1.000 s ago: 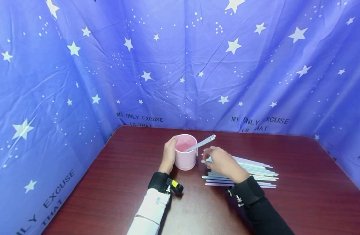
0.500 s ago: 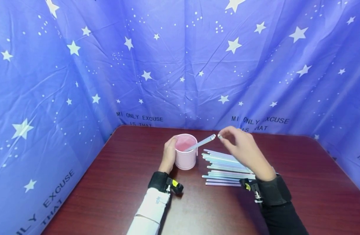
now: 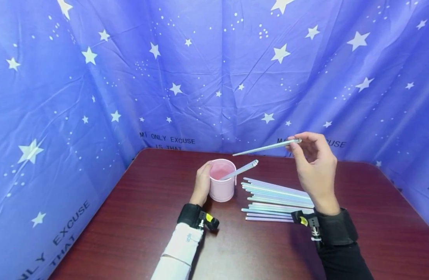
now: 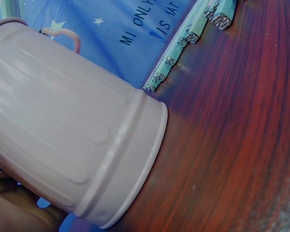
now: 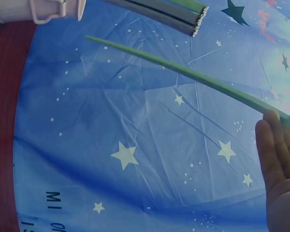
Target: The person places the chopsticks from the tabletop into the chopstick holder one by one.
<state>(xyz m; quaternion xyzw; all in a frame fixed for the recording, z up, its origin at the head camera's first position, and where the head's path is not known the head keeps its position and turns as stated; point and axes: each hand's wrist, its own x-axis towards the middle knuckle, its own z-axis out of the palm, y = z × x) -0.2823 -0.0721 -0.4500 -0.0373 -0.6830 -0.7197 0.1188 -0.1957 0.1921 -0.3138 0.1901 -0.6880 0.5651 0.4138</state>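
Observation:
A small pink bucket (image 3: 222, 190) stands upright on the table, and my left hand (image 3: 201, 184) grips it round its left side. Inside it several chopsticks (image 3: 240, 170) lean together over the right rim. Up in the air to the right, my right hand (image 3: 316, 167) pinches one slim chopstick (image 3: 265, 148) near its thick end; its thin end points left, above the bucket. The right wrist view shows this chopstick (image 5: 193, 75) tapering toward the bucket. In the left wrist view the bucket (image 4: 63, 111) fills the left side, with fingers partly hidden under it.
Many pale iridescent chopsticks (image 3: 270, 202) lie side by side on the dark red table (image 3: 235, 249), right of the bucket and partly behind the right wrist. A blue star-printed curtain (image 3: 207, 77) hangs round the table's back and left edges.
My right hand has risen from the chopsticks on the table and moved up and right, bringing one chopstick into view in its fingers. The left hand and bucket have stayed put.

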